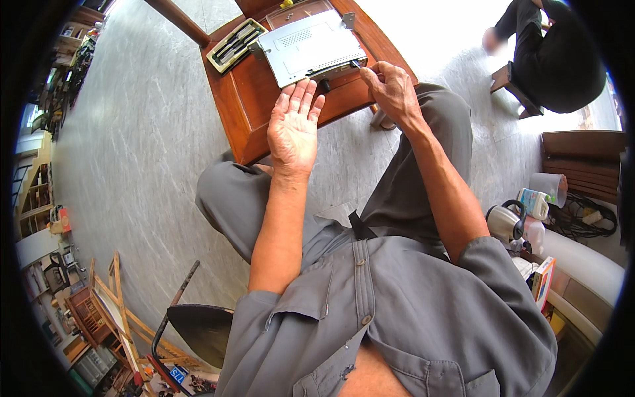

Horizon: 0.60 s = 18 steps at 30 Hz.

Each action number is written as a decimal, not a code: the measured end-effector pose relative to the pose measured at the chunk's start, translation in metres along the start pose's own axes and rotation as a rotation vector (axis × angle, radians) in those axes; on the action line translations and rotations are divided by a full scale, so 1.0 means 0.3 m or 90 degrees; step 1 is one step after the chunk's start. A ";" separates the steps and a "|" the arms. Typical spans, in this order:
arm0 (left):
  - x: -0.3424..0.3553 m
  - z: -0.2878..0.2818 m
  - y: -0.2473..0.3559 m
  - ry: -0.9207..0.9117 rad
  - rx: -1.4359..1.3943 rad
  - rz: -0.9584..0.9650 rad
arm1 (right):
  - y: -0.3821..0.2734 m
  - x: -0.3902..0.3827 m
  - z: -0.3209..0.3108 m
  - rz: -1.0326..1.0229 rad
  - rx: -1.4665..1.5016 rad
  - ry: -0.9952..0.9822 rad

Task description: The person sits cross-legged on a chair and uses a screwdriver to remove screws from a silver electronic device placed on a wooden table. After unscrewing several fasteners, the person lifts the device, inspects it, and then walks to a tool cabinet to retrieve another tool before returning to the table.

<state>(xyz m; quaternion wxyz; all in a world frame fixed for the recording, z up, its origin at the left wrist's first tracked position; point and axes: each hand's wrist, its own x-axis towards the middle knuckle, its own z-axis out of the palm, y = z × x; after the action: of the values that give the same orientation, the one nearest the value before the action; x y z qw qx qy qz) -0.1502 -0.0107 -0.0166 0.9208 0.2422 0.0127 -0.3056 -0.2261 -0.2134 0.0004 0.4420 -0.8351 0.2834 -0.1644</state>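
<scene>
A flat silver metal unit (311,46), looking like a car stereo with vent holes and a black knob (324,85) on its near side, lies on a brown wooden chair (231,112). My left hand (294,129) is palm up, fingers stretched out, with the fingertips at the unit's near left edge. At the unit's near right corner, my right hand (395,92) is closed in a pinch. A small dark piece shows at its fingertips against the unit; what it is cannot be made out. Left of the unit sits an open case (237,45) of slim tools.
A clear plastic lid or box (299,14) lies behind the unit. Another person in black (555,59) sits on a low stool at the far right. A kettle (506,220), bottles and a coiled black cable (582,215) stand to my right. Shelves and wooden pieces (119,311) line the left.
</scene>
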 end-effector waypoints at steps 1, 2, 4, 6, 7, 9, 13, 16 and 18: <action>0.001 -0.002 -0.002 -0.002 -0.001 0.002 | -0.002 -0.002 0.004 -0.001 -0.004 0.000; 0.001 -0.004 -0.004 -0.003 -0.001 0.004 | -0.005 -0.003 0.008 -0.002 -0.009 0.000; 0.004 -0.007 -0.005 -0.004 0.002 0.005 | -0.030 -0.010 0.006 0.104 0.120 -0.058; 0.004 -0.011 -0.003 -0.005 0.005 0.008 | -0.052 -0.030 0.022 0.163 0.295 -0.101; 0.003 -0.010 -0.006 -0.007 0.007 0.007 | -0.053 -0.031 0.036 0.169 0.333 -0.105; 0.003 -0.010 -0.010 -0.008 0.016 0.009 | -0.058 -0.030 0.063 0.180 0.411 -0.111; -0.004 -0.014 -0.013 -0.014 0.028 0.015 | -0.075 -0.051 0.109 0.173 0.433 -0.099; -0.003 -0.017 -0.016 -0.029 0.027 0.019 | -0.048 -0.049 0.100 0.122 0.366 -0.103; -0.004 -0.020 -0.019 -0.027 0.029 0.021 | -0.035 -0.046 0.101 0.114 0.363 -0.109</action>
<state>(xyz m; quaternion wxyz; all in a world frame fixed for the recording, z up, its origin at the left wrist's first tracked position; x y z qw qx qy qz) -0.1537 -0.0115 -0.0242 0.9200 0.2567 -0.0174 -0.2956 -0.2177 -0.1805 -0.0079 0.6935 -0.6598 0.2602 -0.1265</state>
